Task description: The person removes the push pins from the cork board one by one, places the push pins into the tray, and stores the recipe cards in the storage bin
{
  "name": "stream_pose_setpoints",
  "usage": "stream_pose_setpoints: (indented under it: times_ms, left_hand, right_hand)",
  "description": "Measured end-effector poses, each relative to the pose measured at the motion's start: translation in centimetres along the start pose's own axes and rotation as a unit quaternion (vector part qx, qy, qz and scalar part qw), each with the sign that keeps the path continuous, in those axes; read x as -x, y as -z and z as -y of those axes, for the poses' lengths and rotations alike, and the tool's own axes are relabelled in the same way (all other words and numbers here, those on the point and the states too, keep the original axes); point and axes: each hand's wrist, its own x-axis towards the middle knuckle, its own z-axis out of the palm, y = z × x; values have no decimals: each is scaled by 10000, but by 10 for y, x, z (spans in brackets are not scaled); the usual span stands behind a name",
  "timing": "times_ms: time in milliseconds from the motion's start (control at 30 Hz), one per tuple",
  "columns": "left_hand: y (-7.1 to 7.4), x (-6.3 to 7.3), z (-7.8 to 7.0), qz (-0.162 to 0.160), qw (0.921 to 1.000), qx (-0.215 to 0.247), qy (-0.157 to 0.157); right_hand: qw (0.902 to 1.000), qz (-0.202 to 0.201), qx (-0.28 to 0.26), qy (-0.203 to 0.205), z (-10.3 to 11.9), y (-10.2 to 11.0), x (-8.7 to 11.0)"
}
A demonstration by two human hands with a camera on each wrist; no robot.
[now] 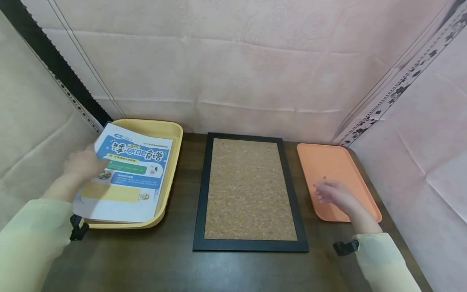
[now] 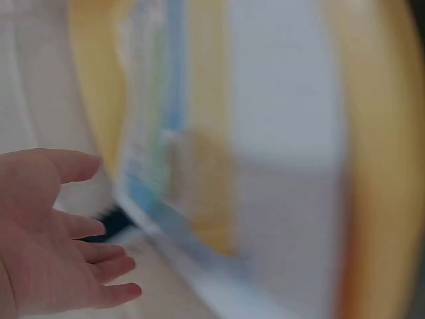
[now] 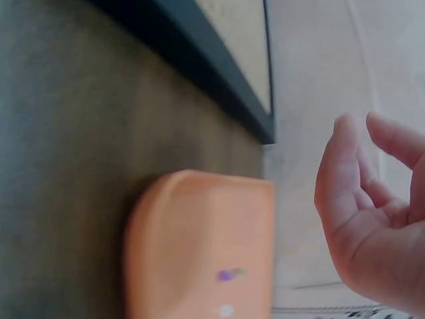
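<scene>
My left hand [image 1: 84,163] is at the left edge of a printed sheet [image 1: 136,169], its thumb over the paper. The sheet, with blue, green and yellow blocks and Chinese lettering, lies in a yellow tray [image 1: 178,162]. In the left wrist view the fingers [image 2: 99,272] are spread beside the blurred paper. My right hand [image 1: 337,194] hovers over an orange tray [image 1: 330,158], fingers loosely bent and nothing between thumb and forefinger. Down in that tray, the right wrist view shows a small purple piece [image 3: 226,274] and a white one [image 3: 226,310].
Between the trays, a cork board [image 1: 249,190] in a black frame [image 1: 251,245] lies flat on the dark wooden table [image 1: 146,259]. Pale cloth walls [image 1: 226,73] close off the back and both sides, right behind the trays and board.
</scene>
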Motion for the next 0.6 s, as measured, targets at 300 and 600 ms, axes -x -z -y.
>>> stream_pose_setpoints:
  times_ms: [300,600]
  left_hand:
    - [1,4,-106,-305,9896,532,-1301]
    - [-20,25,-167,-424,9635,800,-2521]
  right_hand:
    - [9755,-1622,1400,507,56,-13,-5]
    - [9292,-1780,2800,1628,86,-41,-9]
